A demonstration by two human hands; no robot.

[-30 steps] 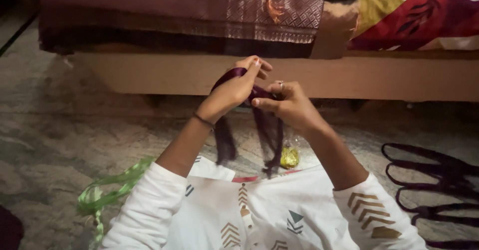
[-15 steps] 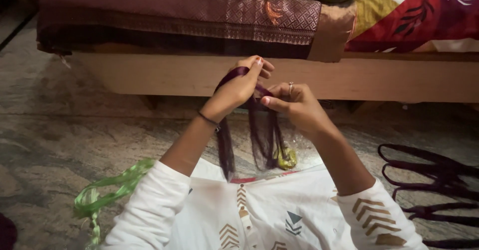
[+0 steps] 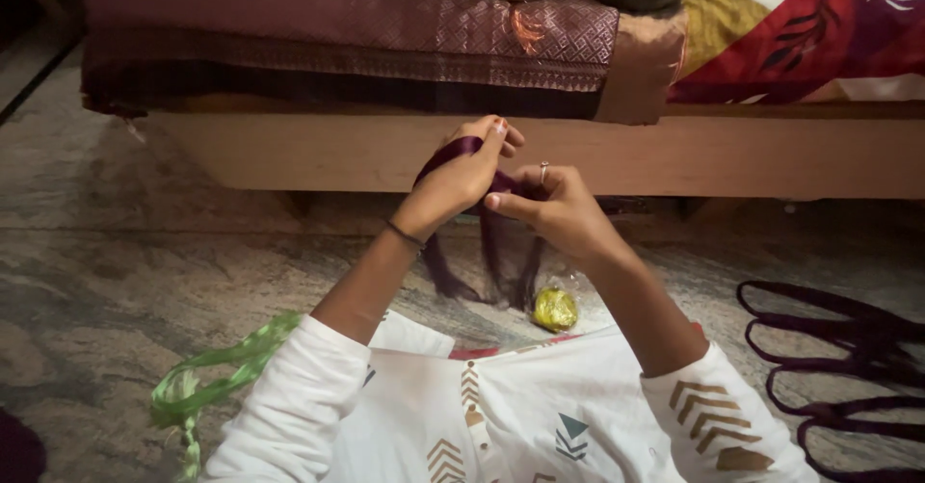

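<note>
My left hand and my right hand are raised together in front of a low wooden bed frame. Both grip a dark maroon ribbon. The ribbon wraps over my left fingers, and its loops hang down to the floor between my forearms. My right thumb and forefinger pinch the ribbon next to my left palm. A ring sits on a right finger and a thin band on my left wrist. A small yellow-green roll in clear wrap lies on the floor just below the hanging loops.
A wooden bed frame with a maroon patterned cloth and a red bedspread spans the back. Green ribbon lies at lower left; more dark ribbon loops lie at right on the marbled floor. My white patterned garment covers my lap.
The hanging ribbon loops have swung and spread slightly while my fingers work at the top. My right hand has shifted a little; my left hand stays in place.
</note>
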